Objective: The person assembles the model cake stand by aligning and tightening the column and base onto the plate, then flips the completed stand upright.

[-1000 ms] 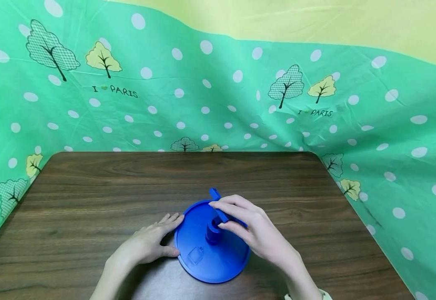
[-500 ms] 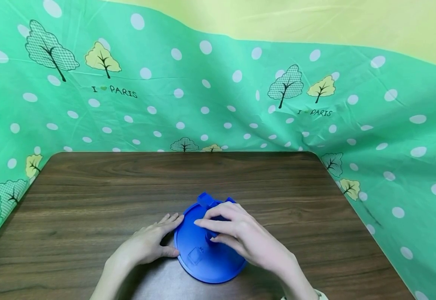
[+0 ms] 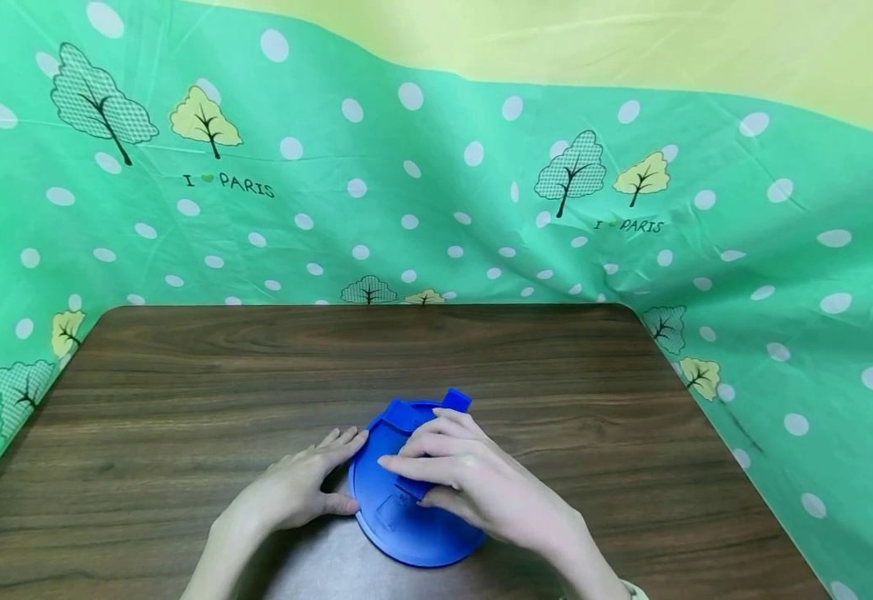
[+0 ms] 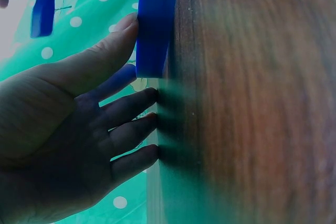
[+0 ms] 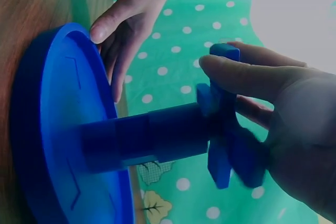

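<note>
A round blue disc base [image 3: 436, 546] with a raised rim lies on the table, and a thick blue post [image 5: 144, 140] rises from its middle. Over the post's top is a blue piece with several flat arms [image 5: 224, 103]; two arms show past my fingers in the head view. My right hand [image 3: 484, 483] grips this armed piece, thumb on the near side and fingers across it, hiding much of it from above. With fingers extended, my left hand [image 3: 297, 483] rests at the disc's left edge. Its thumb touches the rim, as the left wrist view also shows.
The brown wood-grain table [image 3: 218, 383] spreads around the disc. Green dotted cloth [image 3: 406, 167] with printed trees hangs behind the table and along both sides, with a yellow band at the top.
My right hand has moved left and slightly down with the armed piece, which has turned and come from a tilted position over the post's open top. My left hand has stayed still.
</note>
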Available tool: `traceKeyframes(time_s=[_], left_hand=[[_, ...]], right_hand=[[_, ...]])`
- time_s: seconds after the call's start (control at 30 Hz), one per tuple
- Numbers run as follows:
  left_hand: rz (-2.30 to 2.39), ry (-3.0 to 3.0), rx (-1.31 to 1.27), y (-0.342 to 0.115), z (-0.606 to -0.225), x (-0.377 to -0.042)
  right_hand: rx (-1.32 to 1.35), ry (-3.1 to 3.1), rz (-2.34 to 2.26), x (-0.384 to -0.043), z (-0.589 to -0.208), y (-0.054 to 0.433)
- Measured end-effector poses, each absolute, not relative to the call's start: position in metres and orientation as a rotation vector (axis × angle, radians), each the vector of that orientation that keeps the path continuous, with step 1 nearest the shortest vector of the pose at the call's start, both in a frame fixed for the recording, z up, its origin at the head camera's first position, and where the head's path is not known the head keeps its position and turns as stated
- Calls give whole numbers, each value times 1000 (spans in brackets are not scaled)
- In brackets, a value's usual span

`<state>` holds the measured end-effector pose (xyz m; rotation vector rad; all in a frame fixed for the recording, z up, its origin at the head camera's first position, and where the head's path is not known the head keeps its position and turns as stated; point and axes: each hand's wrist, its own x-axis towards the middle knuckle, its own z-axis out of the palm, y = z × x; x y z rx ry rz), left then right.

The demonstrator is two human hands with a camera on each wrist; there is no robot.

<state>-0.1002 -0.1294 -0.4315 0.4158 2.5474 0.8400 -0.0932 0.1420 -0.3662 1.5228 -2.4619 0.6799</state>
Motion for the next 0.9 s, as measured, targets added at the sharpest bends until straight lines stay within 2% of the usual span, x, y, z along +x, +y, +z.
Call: traceKeyframes(time_s=[0.3,0.63,0.9], left_hand=[[850,2554,429,-131,-432,-100],[845,2556,418,-130,-432,-99],[868,2557,447,-130,-432,-99]], right_hand=[[1446,-2560,837,-94,-364,143],[1095,-2740,804,-101,-365,160],[988,-2840,810,-104,-368,167]])
